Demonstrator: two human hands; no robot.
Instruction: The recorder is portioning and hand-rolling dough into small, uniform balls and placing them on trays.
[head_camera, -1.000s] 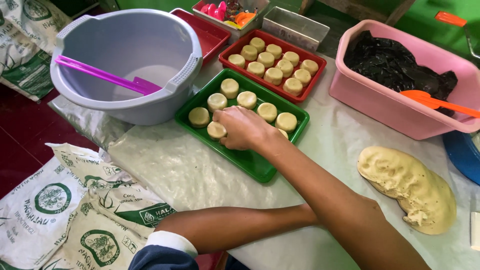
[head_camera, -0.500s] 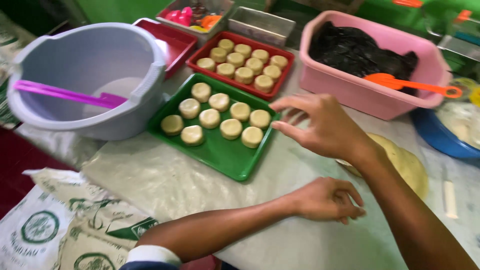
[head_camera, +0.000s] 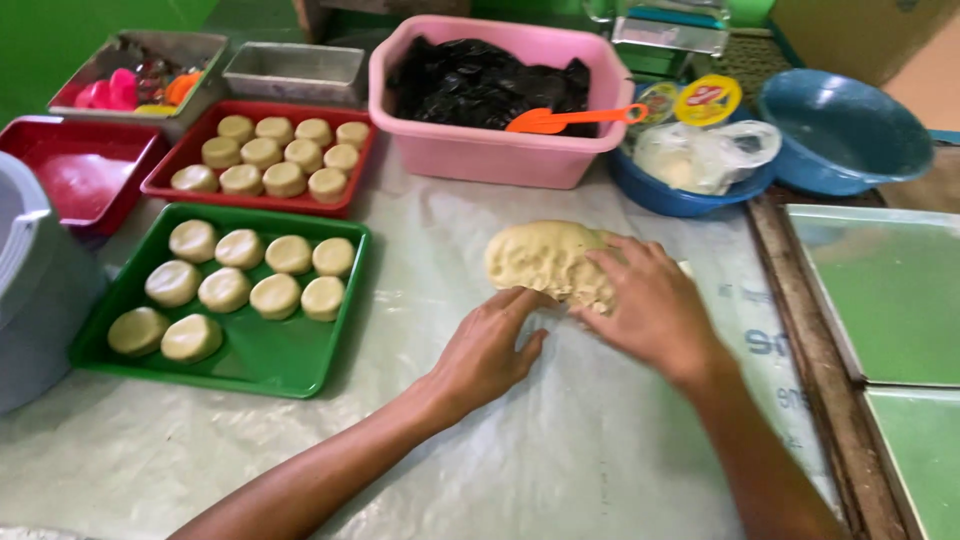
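Plastic sheeting (head_camera: 560, 470) covers the whole worktop, and from where I watch it is the widest thing in view, running up to a wooden edge (head_camera: 800, 330) on my right, beyond which green panels (head_camera: 890, 290) lie. Across the back stands a pink tub (head_camera: 490, 155) of dark filling with an orange scoop (head_camera: 570, 118) resting on it, blue bowls (head_camera: 850, 140) to its right, and a grey bucket (head_camera: 35, 290) cutting in at the far left. I judge the work well along but not finished: the green tray (head_camera: 260, 360) holds ten shaped rounds with bare room along its near side, the red tray (head_camera: 180, 165) behind it holds ten more and looks full, and a second red tray (head_camera: 80, 175) to its left sits bare. What remains is the dough lump (head_camera: 545, 260), lying on the sheet right of the green tray and in front of the pink tub. My right hand (head_camera: 655, 310) rests on the lump's right side, fingers spread and curved over it; my left hand (head_camera: 490, 350) lies at the lump's near edge, fingers together, tips touching the dough. Open room lies toward me on the sheet; behind and to both sides, trays, tub and the wooden edge hem the hands in.
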